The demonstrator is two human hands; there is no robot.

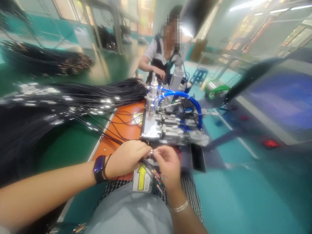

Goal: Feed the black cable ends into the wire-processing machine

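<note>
My left hand (128, 156) is closed round several thin black cables (147, 163), whose stripped ends with coloured inner wires (159, 182) stick out below it. With thumb and forefinger, my right hand (170, 164) pinches the fine wire end (156, 152) of one cable, right by the left fingertips. The two hands nearly meet above my lap, in front of a metal machine (168, 122) with blue tubes (187, 95). A white label with a yellow arrow (141, 178) shows under the cables.
A large bundle of black cables (117, 89) lies across the orange table (115, 122) on the left. Beside the machine at right is a dark phone-like slab (198, 157). Another person (159, 55) works behind the machine. A blurred screen (285, 97) stands far right.
</note>
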